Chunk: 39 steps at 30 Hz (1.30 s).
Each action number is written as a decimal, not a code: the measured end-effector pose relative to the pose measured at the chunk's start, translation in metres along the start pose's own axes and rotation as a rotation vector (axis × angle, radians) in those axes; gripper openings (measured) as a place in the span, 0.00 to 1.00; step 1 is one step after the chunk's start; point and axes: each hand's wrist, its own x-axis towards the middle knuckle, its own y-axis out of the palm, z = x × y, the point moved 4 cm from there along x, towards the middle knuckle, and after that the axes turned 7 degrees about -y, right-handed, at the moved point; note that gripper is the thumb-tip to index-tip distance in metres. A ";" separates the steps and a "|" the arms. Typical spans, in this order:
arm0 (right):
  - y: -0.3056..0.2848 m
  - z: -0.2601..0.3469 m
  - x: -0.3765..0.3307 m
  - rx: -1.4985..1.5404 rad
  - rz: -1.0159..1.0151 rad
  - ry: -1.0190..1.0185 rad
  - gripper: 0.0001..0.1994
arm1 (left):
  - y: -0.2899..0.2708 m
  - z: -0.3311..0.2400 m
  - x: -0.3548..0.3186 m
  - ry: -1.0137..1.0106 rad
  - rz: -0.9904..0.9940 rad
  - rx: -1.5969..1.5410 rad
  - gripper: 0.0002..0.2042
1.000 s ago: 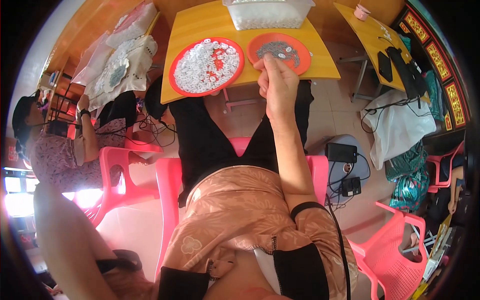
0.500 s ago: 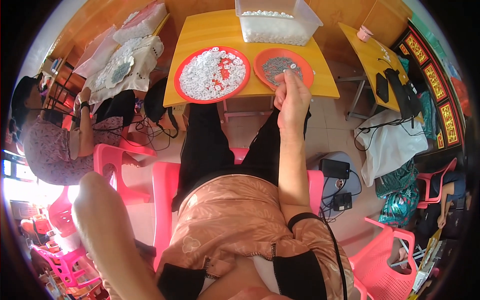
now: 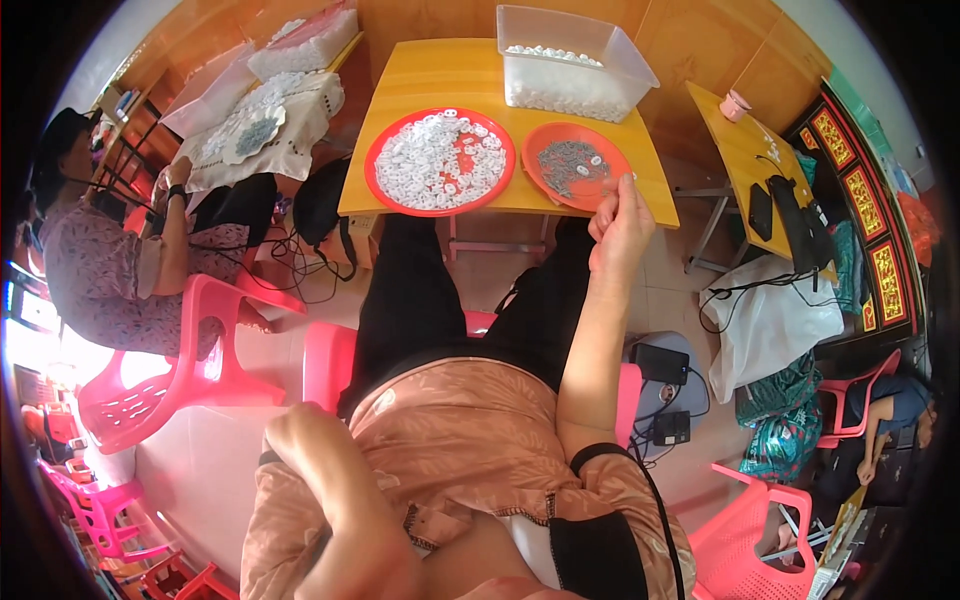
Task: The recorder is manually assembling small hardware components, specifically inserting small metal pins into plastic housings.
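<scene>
Right hand (image 3: pixel 620 230) is moving rightward near orange plate (image 3: pixel 612 155); its grip is staying unreadable; many white pieces (image 3: pixel 425 168) are seemingly remaining, none showing finished.

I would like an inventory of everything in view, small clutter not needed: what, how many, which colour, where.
Tables: three, yellow, left, middle, right
Red plate: one, red, middle table
White pieces: many, white, on red plate
Orange plate: one, orange, right of red plate
Grey pieces: many, grey, on orange plate
Bins: three, clear, middle and left tables
Cloth: one, whitish, left table
Cup: one, pink, right table
Bags: several, black, white, teal, both sides
Boxes: two, black, right of wearer
Chairs: at least five, pink, around
Other people: two, left and far right
Right hand: one, bare, by orange plate; grip unclear
Left forearm: one, bare, lower left; hand out of view
</scene>
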 end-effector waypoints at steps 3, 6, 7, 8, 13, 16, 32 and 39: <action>-0.022 -0.001 0.010 0.033 -0.095 -0.038 0.14 | -0.006 -0.008 -0.006 -0.008 -0.051 -0.001 0.08; -0.039 0.014 0.014 0.038 -0.149 -0.078 0.14 | -0.023 -0.026 -0.010 -0.259 0.147 0.184 0.11; -0.043 0.012 0.016 0.045 -0.174 -0.075 0.13 | -0.023 -0.029 -0.009 -0.262 0.144 0.183 0.11; -0.046 0.009 0.018 0.041 -0.178 -0.080 0.13 | -0.015 -0.022 -0.011 -0.502 0.308 -0.002 0.09; -0.041 -0.022 0.037 -0.477 -0.013 -0.354 0.13 | 0.032 -0.027 -0.036 -1.629 1.103 -1.017 0.07; -0.044 -0.025 0.048 -0.999 0.091 -0.253 0.10 | 0.043 -0.036 -0.035 -1.895 1.195 -1.373 0.08; -0.022 -0.066 0.084 -1.646 0.485 -0.157 0.05 | 0.041 -0.005 -0.009 -1.739 1.455 -1.777 0.16; -0.021 -0.073 0.081 -1.696 0.391 -0.267 0.04 | 0.018 0.019 0.016 -1.336 1.635 -1.568 0.08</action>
